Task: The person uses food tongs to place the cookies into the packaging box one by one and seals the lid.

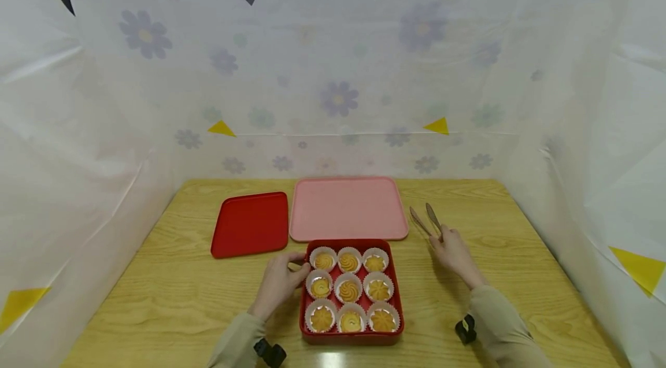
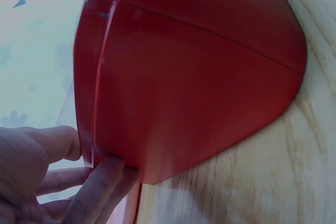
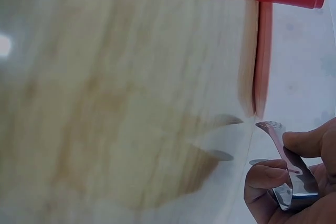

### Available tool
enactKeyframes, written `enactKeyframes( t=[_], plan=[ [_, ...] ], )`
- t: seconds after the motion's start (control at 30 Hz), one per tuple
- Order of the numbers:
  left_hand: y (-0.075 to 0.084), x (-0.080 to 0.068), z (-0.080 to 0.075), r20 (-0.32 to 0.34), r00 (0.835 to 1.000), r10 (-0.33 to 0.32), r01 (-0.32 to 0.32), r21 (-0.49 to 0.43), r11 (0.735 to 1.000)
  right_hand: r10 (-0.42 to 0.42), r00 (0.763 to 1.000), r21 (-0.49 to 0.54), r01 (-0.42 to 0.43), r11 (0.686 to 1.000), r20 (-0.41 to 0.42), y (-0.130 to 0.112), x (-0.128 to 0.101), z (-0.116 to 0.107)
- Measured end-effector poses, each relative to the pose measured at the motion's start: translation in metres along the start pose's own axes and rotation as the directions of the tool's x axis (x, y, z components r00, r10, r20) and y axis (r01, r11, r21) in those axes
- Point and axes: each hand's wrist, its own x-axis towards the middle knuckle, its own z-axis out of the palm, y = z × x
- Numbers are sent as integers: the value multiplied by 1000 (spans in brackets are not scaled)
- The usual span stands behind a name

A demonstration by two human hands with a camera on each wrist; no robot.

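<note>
In the head view a red square box [image 1: 347,340] holds several piped cookies [image 1: 348,291] in white paper cups, set in rows. My left hand [image 1: 281,282] grips the box by its far left corner. The left wrist view shows the thumb near the rim and curled fingers [image 2: 97,190] against the outer wall of the box [image 2: 194,87]. Right of the box, my right hand [image 1: 454,255] holds metal tongs [image 1: 419,221] by their bent end. The tips of the tongs stand apart, pointing away from me, with nothing between them.
A pink tray [image 1: 348,206] lies just behind the box. Left of that tray is a flat red square lid or tray [image 1: 251,225]. The wooden table [image 1: 156,298] is enclosed by white flower-print sheeting [image 1: 333,67] at the back and plain white sheeting at both sides.
</note>
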Motion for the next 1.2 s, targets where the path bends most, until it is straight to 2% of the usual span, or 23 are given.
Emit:
enactKeyframes(
  t=[0.53,1.03,1.2],
  plan=[
    [0,0,0,2,1000,-4,4,8,1000,1,1000,-28,-1,1000,22,0,-1,0],
    [0,0,0,-1,1000,-1,1,15,1000,-20,999,-208,26,978,32,2,-4,-7],
    [1,0,-1,-3,1000,1,-1,19,1000,-31,999,-235,39,971,37,0,-5,-8]
  ],
)
